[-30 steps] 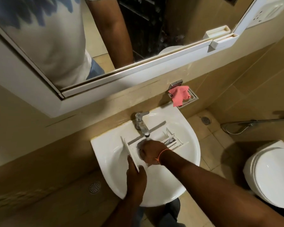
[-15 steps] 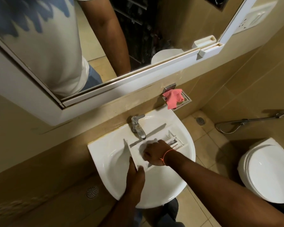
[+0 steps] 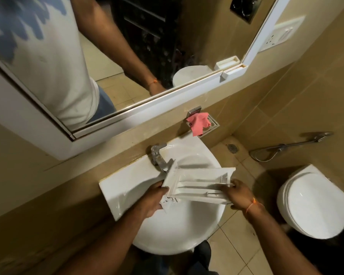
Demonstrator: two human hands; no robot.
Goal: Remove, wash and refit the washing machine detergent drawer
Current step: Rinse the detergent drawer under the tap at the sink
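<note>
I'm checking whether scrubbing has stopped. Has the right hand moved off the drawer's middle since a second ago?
Yes. The right hand went from under the tap to gripping the drawer's toilet-side end.

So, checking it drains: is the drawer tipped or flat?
Tipped: the drawer is held over the sink by both hands, its compartments facing the camera.
</note>
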